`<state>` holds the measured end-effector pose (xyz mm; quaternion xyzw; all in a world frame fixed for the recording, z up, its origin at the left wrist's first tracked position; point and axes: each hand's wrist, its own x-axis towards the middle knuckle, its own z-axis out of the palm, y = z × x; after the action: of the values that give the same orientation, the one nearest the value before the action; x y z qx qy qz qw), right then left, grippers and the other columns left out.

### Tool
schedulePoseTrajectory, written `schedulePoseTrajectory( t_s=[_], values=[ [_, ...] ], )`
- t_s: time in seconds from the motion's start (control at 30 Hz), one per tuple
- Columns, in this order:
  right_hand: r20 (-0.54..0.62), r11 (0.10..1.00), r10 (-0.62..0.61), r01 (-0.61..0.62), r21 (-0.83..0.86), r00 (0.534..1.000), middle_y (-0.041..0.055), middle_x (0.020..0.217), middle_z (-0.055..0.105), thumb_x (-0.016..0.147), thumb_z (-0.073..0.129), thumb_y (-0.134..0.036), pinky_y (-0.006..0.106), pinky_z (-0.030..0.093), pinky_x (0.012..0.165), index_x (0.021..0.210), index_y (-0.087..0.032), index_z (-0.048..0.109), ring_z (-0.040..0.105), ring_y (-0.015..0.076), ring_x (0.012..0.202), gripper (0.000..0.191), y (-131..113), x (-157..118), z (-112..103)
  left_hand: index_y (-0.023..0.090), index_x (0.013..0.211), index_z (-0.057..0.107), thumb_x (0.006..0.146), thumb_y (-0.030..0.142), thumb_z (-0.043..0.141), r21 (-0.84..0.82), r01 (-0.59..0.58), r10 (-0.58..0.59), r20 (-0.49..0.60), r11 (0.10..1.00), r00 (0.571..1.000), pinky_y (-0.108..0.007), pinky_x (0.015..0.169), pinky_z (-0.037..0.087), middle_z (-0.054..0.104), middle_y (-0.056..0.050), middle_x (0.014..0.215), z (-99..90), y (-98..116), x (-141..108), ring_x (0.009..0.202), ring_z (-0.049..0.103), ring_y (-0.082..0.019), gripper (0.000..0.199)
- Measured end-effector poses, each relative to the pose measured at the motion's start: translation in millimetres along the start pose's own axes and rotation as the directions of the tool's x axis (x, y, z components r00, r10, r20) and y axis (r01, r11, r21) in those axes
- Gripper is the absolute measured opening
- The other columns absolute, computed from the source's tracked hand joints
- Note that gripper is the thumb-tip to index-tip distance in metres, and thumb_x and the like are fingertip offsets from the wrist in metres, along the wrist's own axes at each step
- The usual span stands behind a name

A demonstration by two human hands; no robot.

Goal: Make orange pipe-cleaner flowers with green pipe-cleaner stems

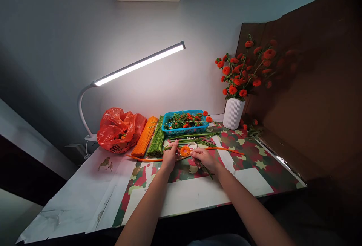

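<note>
A small orange pipe-cleaner flower (185, 151) is between my two hands, low over the table. My left hand (169, 158) is closed at its left side, thumb pointing up. Pinched fingers of my right hand (204, 159) are at its right edge, and a green stem (209, 173) sticks out below that hand. One long orange pipe cleaner (226, 149) runs out to the right of the flower; another orange length (145, 159) stretches left past my left hand. Just behind the flower lies a white ring-shaped roll (192, 145). My fingers hide exactly where the strands meet.
Bundles of orange pipe cleaners (145, 136) and green pipe cleaners (156, 139) lie left of a blue basket (185, 130) of flower pieces. Farther left are a red plastic bag (120, 129) and a lit lamp (138, 64). A white vase (234, 114) with orange-red flowers stands right.
</note>
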<state>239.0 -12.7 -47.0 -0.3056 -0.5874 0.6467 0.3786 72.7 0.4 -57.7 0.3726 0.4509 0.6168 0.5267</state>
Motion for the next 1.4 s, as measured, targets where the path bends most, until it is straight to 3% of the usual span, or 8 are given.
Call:
schedulePoseTrajectory(
  t_s=[0.1,0.2,0.3,0.43,0.7,0.93,1.23,1.4],
  values=[
    [-0.049,1.000,-0.018,0.018,0.004,0.999,-0.0060,0.043,0.042,0.074,0.060,-0.052,0.020,0.028,0.037,0.055,-0.018,0.047,0.037,0.0060,0.037,0.041,0.0,-0.4,-2.4,0.019,0.083,0.054,0.064,0.051,0.071,-0.066,0.047,-0.035,0.176,0.997,0.984,-0.018,0.040,0.045,0.059,0.002,0.071,2.5,7.7,-10.1,0.054,0.055,-0.010,0.042],
    [-0.074,1.000,-0.026,0.027,0.015,0.997,-0.0061,0.043,0.042,0.075,0.059,-0.053,0.020,0.028,0.038,0.057,-0.018,0.048,0.038,0.0068,0.039,0.041,1.5,0.6,-4.0,0.020,0.101,0.056,0.065,0.042,0.074,0.010,0.048,-0.048,0.335,0.999,0.941,-0.021,0.047,0.050,0.063,-0.003,0.092,7.4,11.9,-20.5,0.071,0.062,-0.015,0.046],
    [-0.086,0.999,-0.024,0.027,0.036,0.996,-0.0061,0.045,0.042,0.074,0.059,-0.055,0.020,0.029,0.038,0.059,-0.018,0.048,0.036,0.0065,0.040,0.042,3.8,2.0,-4.2,0.023,0.115,0.051,0.063,0.033,0.078,0.049,-0.017,-0.004,0.406,0.999,0.914,-0.021,0.052,0.051,0.063,-0.002,0.094,12.0,11.2,-25.9,0.073,0.063,-0.016,0.060],
    [-0.073,0.999,0.007,-0.004,0.040,0.997,-0.0062,0.046,0.041,0.073,0.060,-0.056,0.020,0.030,0.038,0.060,-0.018,0.049,0.035,0.0065,0.041,0.041,6.7,3.2,-3.4,0.021,0.113,0.053,0.061,0.030,0.080,0.067,-0.114,0.080,0.385,0.991,0.920,-0.023,0.058,0.050,0.064,-0.001,0.085,13.7,8.1,-25.2,0.071,0.062,-0.014,0.059],
    [-0.042,0.999,0.039,-0.038,0.026,0.998,-0.0075,0.045,0.040,0.072,0.061,-0.054,0.019,0.029,0.036,0.064,-0.017,0.053,0.034,0.0059,0.039,0.038,11.6,4.1,-6.1,0.017,0.084,0.058,0.055,0.031,0.082,0.160,-0.184,0.120,0.342,0.970,0.932,-0.021,0.057,0.046,0.062,0.001,0.075,10.8,8.6,-19.4,0.063,0.058,-0.012,0.040],
    [-0.055,0.998,0.056,-0.055,0.016,0.997,-0.0077,0.043,0.040,0.069,0.062,-0.054,0.019,0.027,0.033,0.061,-0.018,0.051,0.032,0.0055,0.036,0.039,12.3,5.1,-6.5,0.017,0.085,0.061,0.056,0.030,0.080,0.217,-0.253,0.155,0.386,0.943,0.909,-0.024,0.059,0.048,0.065,-0.002,0.078,12.0,13.0,-22.1,0.066,0.059,-0.014,0.037],
    [-0.022,0.999,0.022,-0.023,-0.046,1.000,-0.0065,0.041,0.037,0.073,0.057,-0.056,0.020,0.023,0.031,0.051,-0.019,0.043,0.031,0.0059,0.036,0.045,9.3,3.5,-1.3,0.017,0.077,0.062,0.058,0.019,0.070,0.359,-0.350,0.227,0.341,0.865,0.912,-0.021,0.059,0.043,0.062,0.000,0.073,13.9,15.5,-23.1,0.064,0.054,-0.012,0.020],
    [-0.001,0.994,0.009,-0.009,-0.108,1.000,-0.0066,0.041,0.037,0.075,0.056,-0.055,0.020,0.023,0.031,0.052,-0.019,0.047,0.029,0.0053,0.034,0.044,9.4,3.9,-0.2,0.018,0.069,0.059,0.058,0.017,0.067,0.402,-0.421,0.300,0.330,0.813,0.895,-0.019,0.056,0.039,0.057,0.003,0.065,17.8,22.5,-28.4,0.059,0.048,-0.010,0.013]
  ],
)
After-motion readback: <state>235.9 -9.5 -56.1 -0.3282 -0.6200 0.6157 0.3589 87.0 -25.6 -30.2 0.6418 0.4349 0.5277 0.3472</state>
